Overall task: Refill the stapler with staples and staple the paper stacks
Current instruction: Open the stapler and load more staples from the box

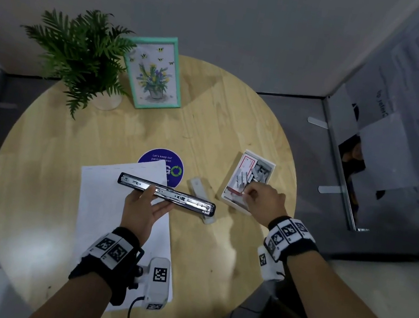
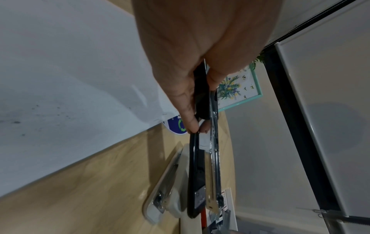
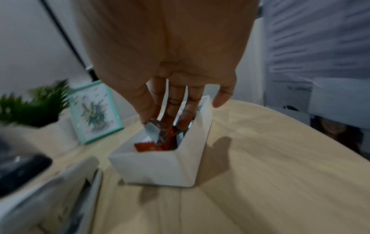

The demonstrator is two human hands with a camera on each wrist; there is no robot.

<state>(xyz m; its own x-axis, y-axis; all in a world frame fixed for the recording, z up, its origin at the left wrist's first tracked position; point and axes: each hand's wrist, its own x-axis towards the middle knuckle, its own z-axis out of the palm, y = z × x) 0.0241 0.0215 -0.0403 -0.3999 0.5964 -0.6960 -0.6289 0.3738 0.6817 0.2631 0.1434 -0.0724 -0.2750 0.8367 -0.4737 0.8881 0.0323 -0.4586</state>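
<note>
The stapler (image 1: pixel 168 193) is swung open: its black top arm (image 2: pixel 197 174) and metal magazine (image 2: pixel 215 158) are lifted, while the grey base (image 1: pixel 200 193) rests on the table. My left hand (image 1: pixel 156 200) pinches the top arm between thumb and fingers (image 2: pixel 190 123). A white paper stack (image 1: pixel 107 225) lies under that hand. To the right, a white box (image 1: pixel 233 206) holds several silver staple strips (image 1: pixel 255 175). My right hand (image 1: pixel 248 192) reaches into the box (image 3: pixel 160 166), and its thumb and fingers pinch a staple strip (image 3: pixel 152 129).
The round wooden table (image 1: pixel 64 147) carries a potted fern (image 1: pixel 81 52) and a teal picture frame (image 1: pixel 156 73) at the back. A blue round sticker (image 1: pixel 158 158) sits beside the paper. A partition with papers (image 1: pixel 405 123) stands to the right.
</note>
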